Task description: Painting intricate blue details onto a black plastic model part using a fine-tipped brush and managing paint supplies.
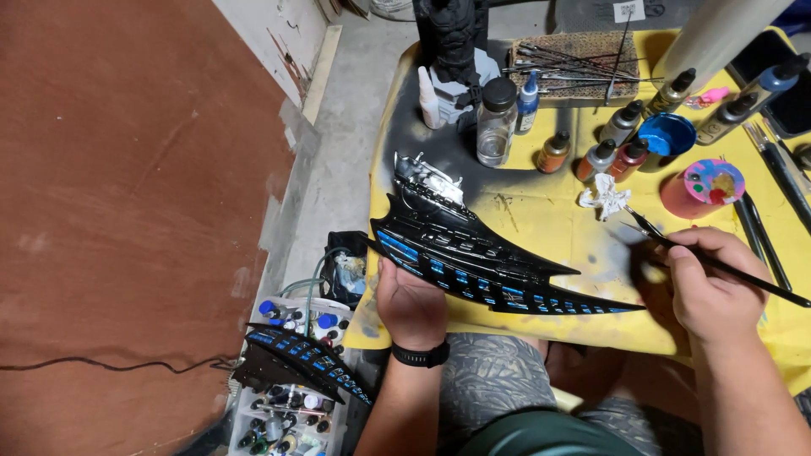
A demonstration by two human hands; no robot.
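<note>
My left hand [411, 302] grips the lower edge of a long black model part [473, 249] with blue painted panels and spiky fins, holding it over the front of the yellow table [541, 215]. My right hand [710, 283] holds a thin black paintbrush [718, 263], its tip pointing up-left toward a crumpled white tissue [605, 196]. A pink round palette [708, 186] with dabs of paint sits just above my right hand.
Several small paint bottles [621, 139] and a glass jar [497, 122] stand at the back of the table, beside a blue lid [667, 133] and spare brushes [773, 173]. A second black-and-blue model part [296, 359] lies on a box of paints [287, 418] on the floor.
</note>
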